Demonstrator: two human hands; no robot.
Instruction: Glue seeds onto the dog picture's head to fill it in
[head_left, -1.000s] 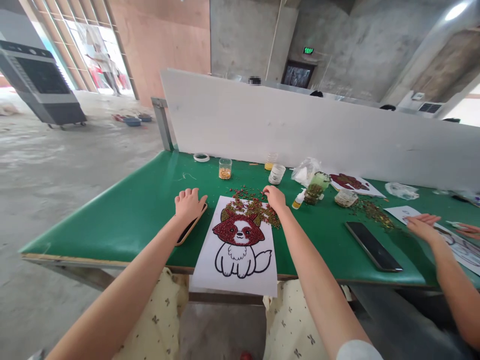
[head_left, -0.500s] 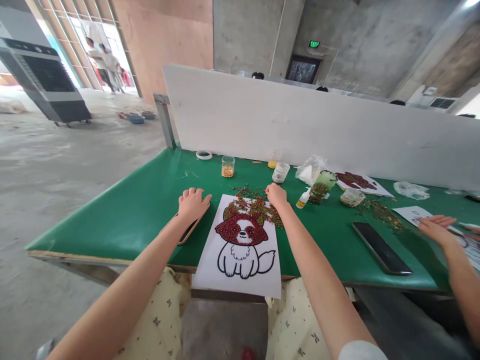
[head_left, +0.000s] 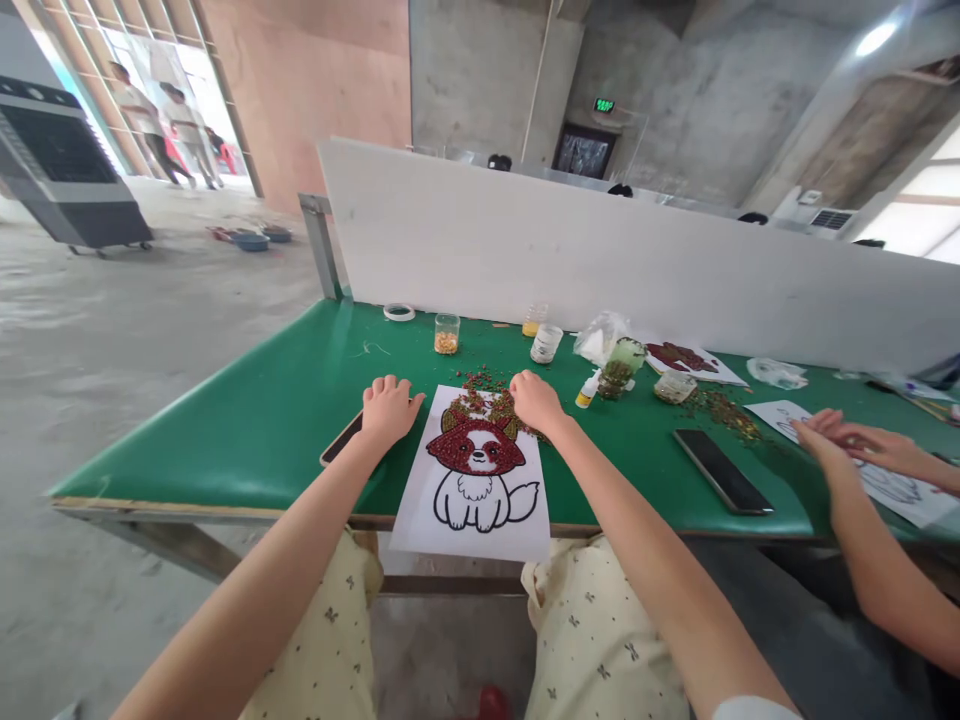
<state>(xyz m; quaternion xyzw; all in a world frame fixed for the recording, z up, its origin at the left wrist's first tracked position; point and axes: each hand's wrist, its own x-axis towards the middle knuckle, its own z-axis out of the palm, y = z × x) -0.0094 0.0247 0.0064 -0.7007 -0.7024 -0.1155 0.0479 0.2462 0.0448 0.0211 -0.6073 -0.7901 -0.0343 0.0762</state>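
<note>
A white paper (head_left: 420, 520) with an outlined fox drawing lies in front of me and juts past the table's front edge. The fox's head (head_left: 454, 447) is filled with dark red beans and its ears with green ones; its body is bare line art. My left hand (head_left: 391, 408) rests palm down, fingers apart, on a phone (head_left: 343, 440) left of the paper. My right hand (head_left: 536, 402) is curled at the paper's top right corner, over loose red and green beans (head_left: 480, 400). Its fingertips are hidden, so anything between them cannot be made out.
Behind stand a cup of corn kernels (head_left: 447, 336), a white-wrapped cup (head_left: 546, 344), a glue bottle (head_left: 587, 390) and a green jar (head_left: 622, 368). Another phone (head_left: 721, 470) lies right. A co-worker's hands (head_left: 844, 435) are over another drawing. A white partition (head_left: 600, 250) bounds the back.
My right hand has shifted left, closer over the beans at the paper's top corner. My left hand stays on the phone. The co-worker's hands have come together. The view has turned slightly right.
</note>
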